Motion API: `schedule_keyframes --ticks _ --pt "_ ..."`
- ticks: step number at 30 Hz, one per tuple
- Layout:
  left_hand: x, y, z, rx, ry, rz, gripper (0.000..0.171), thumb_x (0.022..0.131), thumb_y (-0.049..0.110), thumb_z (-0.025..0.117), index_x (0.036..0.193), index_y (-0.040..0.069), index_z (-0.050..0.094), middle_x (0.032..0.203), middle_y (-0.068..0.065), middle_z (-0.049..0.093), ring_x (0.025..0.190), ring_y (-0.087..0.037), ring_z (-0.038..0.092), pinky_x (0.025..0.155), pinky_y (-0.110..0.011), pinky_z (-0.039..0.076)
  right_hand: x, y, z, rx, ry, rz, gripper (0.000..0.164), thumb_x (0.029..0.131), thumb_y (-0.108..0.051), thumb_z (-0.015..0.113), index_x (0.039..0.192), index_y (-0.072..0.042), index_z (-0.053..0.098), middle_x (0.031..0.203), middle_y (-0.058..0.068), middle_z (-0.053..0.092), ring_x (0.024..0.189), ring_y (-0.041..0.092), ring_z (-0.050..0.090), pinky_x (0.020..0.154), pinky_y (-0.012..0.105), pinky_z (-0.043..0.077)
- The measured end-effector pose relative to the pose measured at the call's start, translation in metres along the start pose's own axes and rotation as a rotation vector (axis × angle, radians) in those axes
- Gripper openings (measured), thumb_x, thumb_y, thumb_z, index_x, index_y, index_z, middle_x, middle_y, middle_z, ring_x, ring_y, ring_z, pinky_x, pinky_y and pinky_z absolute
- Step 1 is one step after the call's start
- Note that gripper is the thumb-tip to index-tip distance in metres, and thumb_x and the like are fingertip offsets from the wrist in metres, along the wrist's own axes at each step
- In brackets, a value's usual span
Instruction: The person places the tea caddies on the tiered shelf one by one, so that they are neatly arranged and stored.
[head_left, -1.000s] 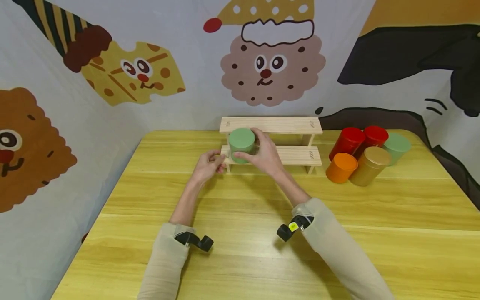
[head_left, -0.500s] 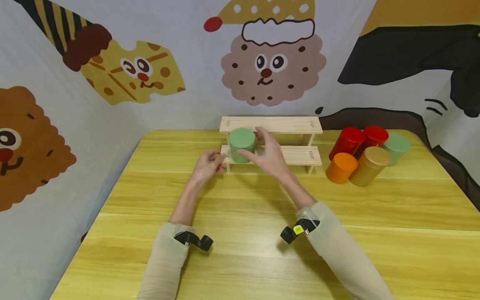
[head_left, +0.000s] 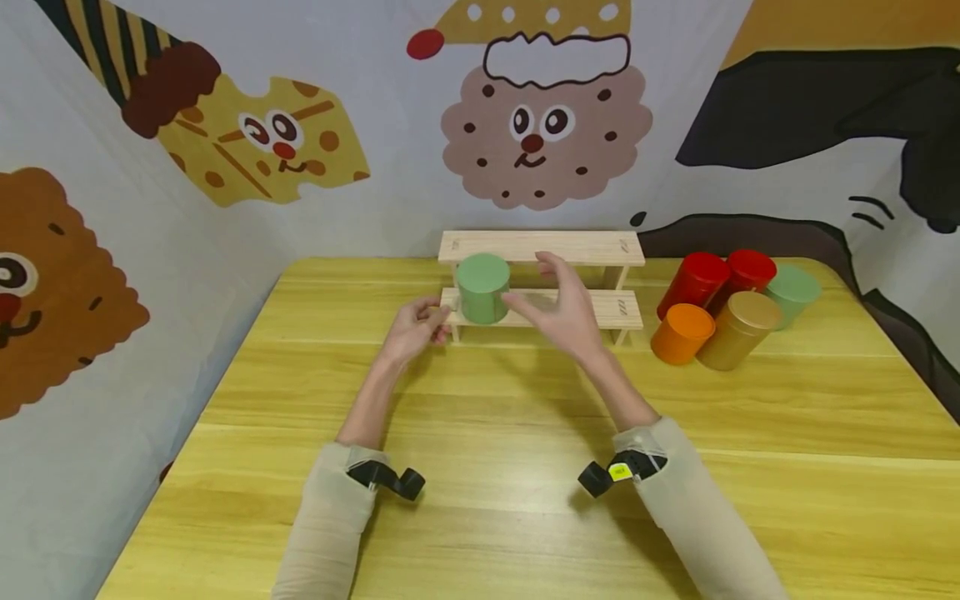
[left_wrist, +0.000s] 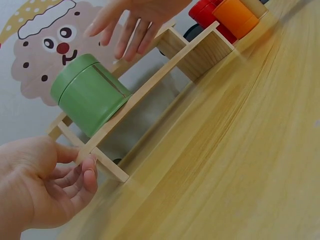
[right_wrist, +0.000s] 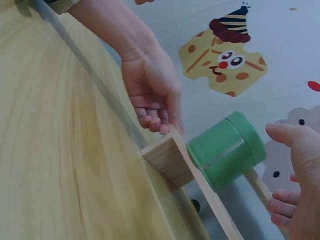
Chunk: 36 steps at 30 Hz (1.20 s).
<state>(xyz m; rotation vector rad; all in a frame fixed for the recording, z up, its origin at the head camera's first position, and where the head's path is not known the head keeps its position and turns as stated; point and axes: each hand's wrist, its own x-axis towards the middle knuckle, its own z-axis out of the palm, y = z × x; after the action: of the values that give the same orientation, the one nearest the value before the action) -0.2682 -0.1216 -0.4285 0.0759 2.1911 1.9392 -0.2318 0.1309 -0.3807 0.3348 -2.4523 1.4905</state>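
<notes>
the green canister (head_left: pixel 483 288) stands between the hands on the lower shelf (head_left: pixel 617 313). the left hand (head_left: pixel 411 333) pinches that shelf's near end; the right hand (head_left: pixel 564 317), loosely spread, grips nothing, though a stray brush from it could topple the canister.

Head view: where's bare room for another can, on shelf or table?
Free: the pale wooden upper step; the wooden lower step right of the green cylindrical can, part hidden by the right hand; the yellow wooden table between the beige sleeves. Crowded: the table's back right, five coloured cylindrical cans; the lower step's left end, pinched by the left hand.
</notes>
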Motion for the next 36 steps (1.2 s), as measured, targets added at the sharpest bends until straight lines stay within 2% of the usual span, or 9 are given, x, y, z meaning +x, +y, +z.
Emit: schedule_keyframes --ticks 8,13,20,29,33,36 --pt "0.0 -0.001 -0.002 -0.004 0.002 0.004 0.053 0.106 0.015 0.056 0.149 -0.009 0.037 0.095 -0.014 0.063 0.072 -0.014 0.06 0.067 -0.022 0.056 -0.005 0.005 -0.022 -0.029 0.025 -0.021 0.075 0.09 -0.033 0.079 0.149 -0.004 0.043 0.142 0.019 0.051 0.13 0.033 0.048 0.112 0.051 0.038" --pt "0.0 -0.001 -0.002 0.0 0.0 0.004 0.053 0.106 0.016 0.056 0.149 -0.008 0.037 0.097 -0.016 0.063 0.073 -0.016 0.061 0.068 -0.023 0.057 -0.01 0.009 -0.039 -0.049 0.053 -0.044 0.069 0.092 -0.029 0.076 0.147 -0.003 0.045 0.143 0.019 0.051 0.129 0.034 0.048 0.112 0.052 0.039" --pt "0.001 -0.001 -0.002 0.001 -0.006 0.0 0.053 0.106 0.017 0.056 0.149 -0.007 0.037 0.102 -0.02 0.062 0.075 -0.018 0.061 0.068 -0.023 0.057 -0.018 0.012 -0.066 -0.062 0.095 -0.031 0.065 0.093 -0.03 0.074 0.147 -0.006 0.047 0.142 0.016 0.053 0.131 0.033 0.048 0.114 0.053 0.036" --pt "0.002 -0.002 -0.002 -0.007 -0.004 -0.002 0.051 0.106 0.015 0.055 0.148 -0.009 0.038 0.097 -0.018 0.064 0.072 -0.016 0.061 0.067 -0.023 0.057 -0.029 0.014 -0.096 -0.094 0.159 -0.009 0.062 0.095 -0.032 0.073 0.146 -0.007 0.048 0.142 0.015 0.053 0.132 0.033 0.048 0.116 0.051 0.034" --pt "0.002 -0.002 -0.002 -0.014 -0.002 -0.003 0.051 0.106 0.015 0.056 0.148 -0.008 0.038 0.096 -0.017 0.064 0.072 -0.016 0.061 0.067 -0.023 0.057 -0.034 0.013 -0.107 -0.119 0.19 -0.009 0.061 0.095 -0.032 0.073 0.145 -0.008 0.049 0.141 0.015 0.054 0.132 0.033 0.048 0.116 0.045 0.035" --pt "0.002 -0.001 -0.001 -0.02 0.002 0.001 0.05 0.106 0.014 0.056 0.147 -0.008 0.039 0.094 -0.016 0.064 0.072 -0.016 0.061 0.066 -0.023 0.057 -0.036 0.016 -0.115 -0.135 0.216 -0.014 0.06 0.095 -0.029 0.073 0.146 -0.008 0.049 0.139 0.016 0.055 0.131 0.033 0.049 0.116 0.037 0.035"
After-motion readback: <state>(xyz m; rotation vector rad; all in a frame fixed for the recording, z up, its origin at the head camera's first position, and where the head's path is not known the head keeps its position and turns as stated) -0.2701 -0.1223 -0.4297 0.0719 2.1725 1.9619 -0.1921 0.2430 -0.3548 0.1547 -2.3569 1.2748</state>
